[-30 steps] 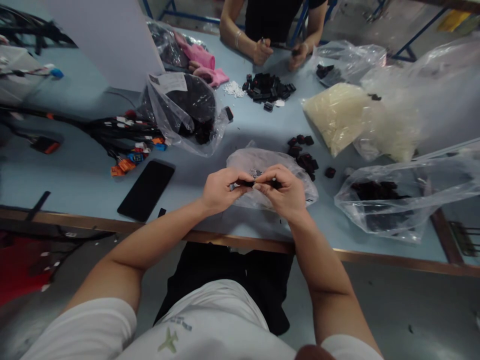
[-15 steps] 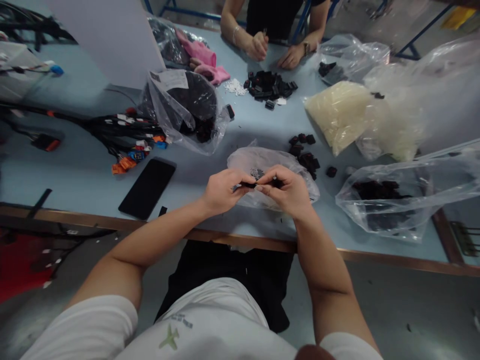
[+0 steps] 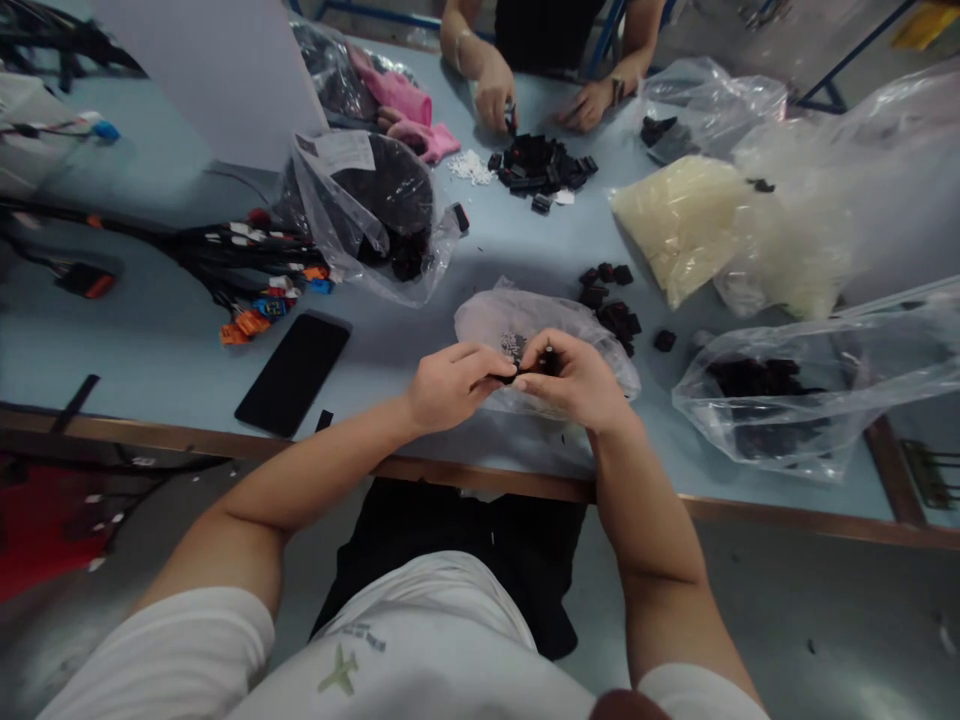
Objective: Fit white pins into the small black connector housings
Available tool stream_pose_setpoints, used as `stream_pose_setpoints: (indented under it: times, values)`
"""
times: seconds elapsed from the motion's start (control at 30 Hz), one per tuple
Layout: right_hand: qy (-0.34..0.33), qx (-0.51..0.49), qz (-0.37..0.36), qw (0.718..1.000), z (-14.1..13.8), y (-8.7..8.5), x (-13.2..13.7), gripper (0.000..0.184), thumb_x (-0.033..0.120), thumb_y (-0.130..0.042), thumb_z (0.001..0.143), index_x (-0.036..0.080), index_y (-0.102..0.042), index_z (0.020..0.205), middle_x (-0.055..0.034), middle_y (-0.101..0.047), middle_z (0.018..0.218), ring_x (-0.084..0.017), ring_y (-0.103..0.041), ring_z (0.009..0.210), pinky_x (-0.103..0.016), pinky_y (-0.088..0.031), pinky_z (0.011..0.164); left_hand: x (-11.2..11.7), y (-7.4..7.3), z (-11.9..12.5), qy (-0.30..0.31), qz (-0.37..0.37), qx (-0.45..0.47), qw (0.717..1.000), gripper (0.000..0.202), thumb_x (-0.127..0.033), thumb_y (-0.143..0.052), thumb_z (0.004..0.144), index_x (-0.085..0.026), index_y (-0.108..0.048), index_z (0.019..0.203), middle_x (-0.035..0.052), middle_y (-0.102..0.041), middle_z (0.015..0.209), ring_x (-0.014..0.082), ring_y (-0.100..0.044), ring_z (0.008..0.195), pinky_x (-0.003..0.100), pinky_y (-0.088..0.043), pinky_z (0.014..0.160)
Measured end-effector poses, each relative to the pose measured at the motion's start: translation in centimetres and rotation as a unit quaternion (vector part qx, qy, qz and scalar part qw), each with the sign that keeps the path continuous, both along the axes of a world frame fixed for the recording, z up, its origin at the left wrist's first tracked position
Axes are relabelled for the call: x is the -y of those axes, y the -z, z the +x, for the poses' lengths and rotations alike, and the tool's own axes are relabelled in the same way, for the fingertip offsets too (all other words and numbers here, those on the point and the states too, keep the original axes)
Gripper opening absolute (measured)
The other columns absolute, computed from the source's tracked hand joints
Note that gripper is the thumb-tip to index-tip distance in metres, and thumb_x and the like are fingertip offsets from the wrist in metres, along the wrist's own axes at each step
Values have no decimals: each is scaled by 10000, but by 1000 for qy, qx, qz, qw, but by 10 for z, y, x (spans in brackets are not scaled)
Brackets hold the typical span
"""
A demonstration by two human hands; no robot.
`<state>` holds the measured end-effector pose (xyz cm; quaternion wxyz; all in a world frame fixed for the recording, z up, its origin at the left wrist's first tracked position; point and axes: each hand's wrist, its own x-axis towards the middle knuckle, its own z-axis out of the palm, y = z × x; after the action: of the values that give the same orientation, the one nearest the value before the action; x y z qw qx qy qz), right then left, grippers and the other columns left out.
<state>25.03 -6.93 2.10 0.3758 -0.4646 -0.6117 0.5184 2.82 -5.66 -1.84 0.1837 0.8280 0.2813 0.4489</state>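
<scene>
Okay, part in work is a small black piece [image 3: 506, 377], dark and slim, looks hard-edged, lying roughly crosswise between the two hands, just above a clear plastic bag [image 3: 480, 318] on the bench [image 3: 517, 447]. Left hand [image 3: 454, 385]: grip pinches the piece between thumb and fingertips. Right hand [image 3: 574, 382]: index and thumb sit at the piece's right end, fingers curled; can't tell if that grip is closed on it or just beside it. Something dark with a pale spot [image 3: 550, 356] shows inside the right hand's curl; can't make out what. Left fingers cover most of the piece, so its full outline and any detail on it are hidden. Small pale bits [image 3: 514, 345] show at the bag, too blurred to identify, and the hands block part of the bag. Black connectors [image 3: 619, 322] sit beside its right edge, partly merging into one dark clump.
</scene>
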Motion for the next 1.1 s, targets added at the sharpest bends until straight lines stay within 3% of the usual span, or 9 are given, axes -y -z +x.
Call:
stream_pose_setpoints:
  times: [0.1,0.17,0.33,0.47,0.6,0.77,0.87,0.97,1.1]
  values:
    - [-27,-46,-95,994,-2,4,-4,439,428,-972,665,234,-620,841,73,-560,698,-112,-476,627,-269,-398,587,0,1,1,16,8,14,1000,105,-210,-689,1025,-240,-789,1020,3,-848,998,114,-809,877,194,-647,817]
    - [-19,-58,-112,992,-3,6,-5,452,453,-966,668,238,-614,853,81,-542,684,-106,-454,607,-265,-386,573,-2,0,1,14,-8,22,1000,79,-232,-712,1017,-244,-790,1013,1,-850,992,123,-812,884,203,-647,816]
    - [58,-20,-26,998,3,0,-3,399,497,-922,721,230,-683,896,45,-628,741,-116,-506,624,-273,-415,576,-7,-7,0,-35,-105,36,993,156,-394,-779,981,-243,-803,1011,11,-842,949,153,-798,848,245,-643,796]
    - [104,93,62,988,17,-5,-4,225,439,-819,845,231,-743,887,8,-719,783,-151,-605,689,-300,-485,655,-10,-9,-1,-33,-156,70,985,266,-478,-771,971,-233,-801,1070,31,-835,1001,169,-791,868,275,-657,809]
    - [80,255,124,956,26,4,-11,74,299,-750,894,238,-789,908,-24,-785,845,-198,-681,775,-332,-516,747,-11,-10,-4,-11,-132,74,988,231,-438,-743,999,-248,-811,1111,41,-838,1035,164,-791,913,254,-653,808]
    - [5,457,116,882,21,13,-13,142,168,-699,921,213,-814,992,-101,-810,986,-249,-724,877,-347,-489,763,-12,-15,-7,-35,-126,53,990,176,-392,-759,987,-243,-817,1060,24,-839,997,147,-781,868,217,-629,748]
    - [-49,511,85,854,11,11,-11,157,191,-688,954,214,-817,1041,-131,-805,1097,-262,-735,896,-336,-453,691,-12,-13,-7,-37,-144,58,987,224,-432,-746,992,-240,-814,1084,35,-841,1034,162,-795,911,233,-646,779]
    - [-60,548,68,832,4,10,-11,197,210,-620,1009,207,-817,1006,-143,-803,1155,-275,-748,921,-339,-427,652,-12,-8,-6,-28,-181,66,981,374,-514,-770,965,-237,-778,1216,47,-839,1085,180,-810,961,263,-669,859]
    - [-59,547,83,831,5,9,-12,202,225,-615,1022,202,-816,1029,-144,-812,1136,-281,-754,930,-344,-448,674,-11,-4,-6,-19,-222,61,973,474,-546,-794,937,-230,-733,1285,52,-834,1105,193,-820,1001,289,-680,912]
